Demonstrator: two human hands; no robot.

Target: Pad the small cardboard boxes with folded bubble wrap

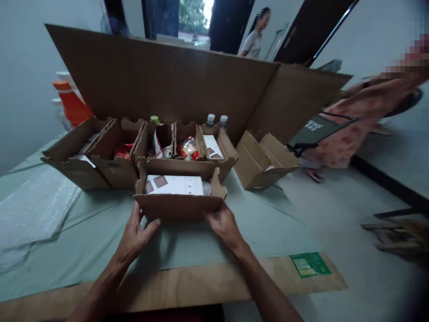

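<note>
A small open cardboard box [181, 209] is between my two hands, over the green tablecloth. Inside it lies a white printed carton [181, 185] with a clear wrapped item at its right end. My left hand [138, 230] grips the box's lower left corner, thumb in front. At the lower right corner my right hand [225, 223] holds it, with some fingers hidden beneath or behind. Just behind stands a row of similar cardboard boxes [80, 174] holding red packets [123, 152], wrapped goods and another white carton [213, 147].
Two more narrow cardboard boxes [256, 167] stand at the right. A tall cardboard panel [167, 80] rises behind the row. Bubble wrap [36, 205] lies at the left, near an orange bottle [72, 105]. Beyond the table are a blurred person [348, 129] and a person farther back [253, 42].
</note>
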